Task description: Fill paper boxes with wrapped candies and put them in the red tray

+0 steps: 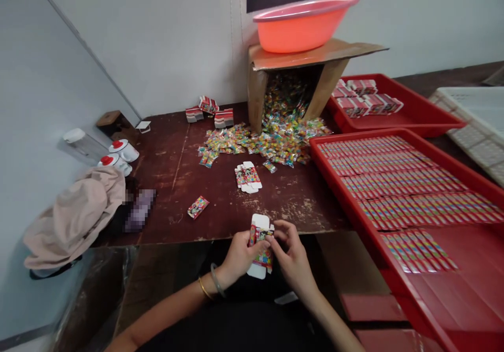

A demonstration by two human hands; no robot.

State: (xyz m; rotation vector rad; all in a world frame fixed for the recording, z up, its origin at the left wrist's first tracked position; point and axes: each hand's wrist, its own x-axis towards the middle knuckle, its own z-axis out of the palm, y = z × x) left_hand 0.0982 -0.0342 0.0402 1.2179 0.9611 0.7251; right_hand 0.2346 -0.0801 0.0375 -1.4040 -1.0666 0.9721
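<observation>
Just past the table's front edge, both my hands hold a small printed candy box with white flaps standing out at its top and bottom. My left hand grips its left side, thumb across the front. The fingers of my right hand pinch its right edge near the upper corner. Beyond it on the table lie some flat, unfolded boxes. To the left rests a closed candy box. Wrapped candies spill in a heap from a cardboard carton lying on its side.
At right, a red tray holds rows of packed boxes; a second red tray behind it carries bundled cartons. An orange basin sits on the carton. Stacks of flat boxes, white mugs and a beige cloth are leftward.
</observation>
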